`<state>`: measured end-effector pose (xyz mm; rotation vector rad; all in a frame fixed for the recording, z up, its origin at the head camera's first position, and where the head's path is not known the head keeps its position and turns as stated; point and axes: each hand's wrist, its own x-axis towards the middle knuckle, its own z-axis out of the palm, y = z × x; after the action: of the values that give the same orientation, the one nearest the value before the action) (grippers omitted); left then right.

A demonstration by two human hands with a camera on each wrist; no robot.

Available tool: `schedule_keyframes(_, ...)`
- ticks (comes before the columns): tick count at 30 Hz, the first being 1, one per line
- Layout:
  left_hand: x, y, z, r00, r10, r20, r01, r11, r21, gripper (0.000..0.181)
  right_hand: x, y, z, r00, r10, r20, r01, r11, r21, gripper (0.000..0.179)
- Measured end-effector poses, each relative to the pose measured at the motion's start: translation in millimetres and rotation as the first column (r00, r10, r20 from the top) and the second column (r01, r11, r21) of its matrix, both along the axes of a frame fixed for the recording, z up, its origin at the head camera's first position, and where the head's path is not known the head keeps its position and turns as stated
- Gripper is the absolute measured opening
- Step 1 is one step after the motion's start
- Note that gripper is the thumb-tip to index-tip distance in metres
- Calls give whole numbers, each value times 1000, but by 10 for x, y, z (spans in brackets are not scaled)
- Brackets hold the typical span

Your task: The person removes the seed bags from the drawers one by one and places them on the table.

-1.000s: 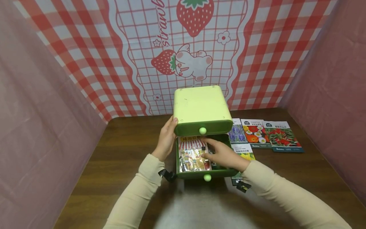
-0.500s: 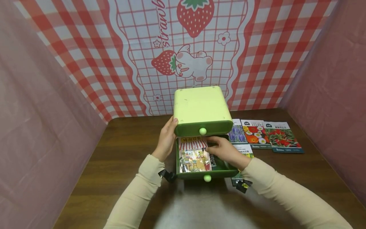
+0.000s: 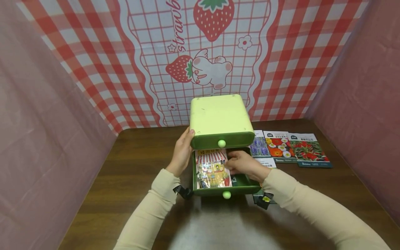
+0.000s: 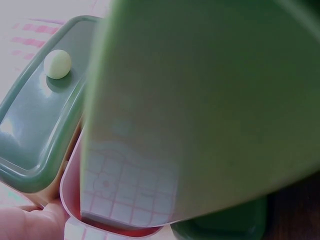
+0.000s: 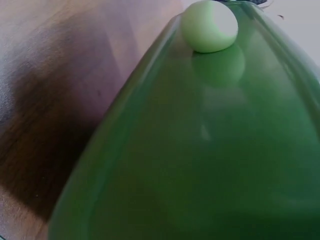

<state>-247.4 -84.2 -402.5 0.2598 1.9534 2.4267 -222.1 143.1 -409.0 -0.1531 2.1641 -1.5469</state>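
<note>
A small two-drawer box (image 3: 220, 116) with a pale green top stands against the patterned backdrop. Its lower drawer (image 3: 206, 192) is pulled out toward me, while the upper one is closed. Inside the drawer lies a shiny illustrated packet (image 3: 212, 172) with a striped awning print. My left hand (image 3: 180, 152) rests along the box's left side, fingertips at its front corner; the left wrist view shows part of that hand (image 4: 35, 222) too. My right hand (image 3: 245, 163) reaches into the drawer with bent fingers at the packet's right edge; I cannot tell whether they pinch it.
Right of the box, several flower seed packets (image 3: 309, 149) lie on the brown wooden table (image 3: 147, 152). One packet (image 3: 265, 161) is partly hidden behind my right hand and the drawer. The round drawer knob (image 5: 210, 26) sticks out in the right wrist view.
My right hand has shifted slightly right, off the illustrated packet's face to its edge, and its fingers have bent more. The left hand and the box have stayed put.
</note>
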Motion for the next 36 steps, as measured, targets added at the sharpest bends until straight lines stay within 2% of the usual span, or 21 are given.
schedule_keyframes(4, -4, 3, -7, 1000, 1, -2, -1, 1000, 7, 68, 5, -22, -16, 1000, 11, -14, -10, 999, 31, 55)
schedule_keyframes(8, 2, 3, -1, 1000, -2, -9, 2, 1000, 6, 68, 11, -35, -25, 999, 35, -36, -32, 997, 74, 24)
schedule_keyframes(11, 10, 4, 9, 1000, -6, -12, 6, 1000, 8, 68, 12, -37, -35, 998, 46, -45, -41, 994, 99, 12)
schedule_keyframes(21, 9, 3, -4, 1000, 7, -5, -7, 1000, -12, 69, 9, -45, -55, 996, 25, -86, -13, 990, 141, 13)
schedule_keyframes(36, 6, -4, -12, 1000, -1, -4, 1, 1000, -4, 67, 29, -28, -30, 994, 8, -111, 6, 993, 121, 16)
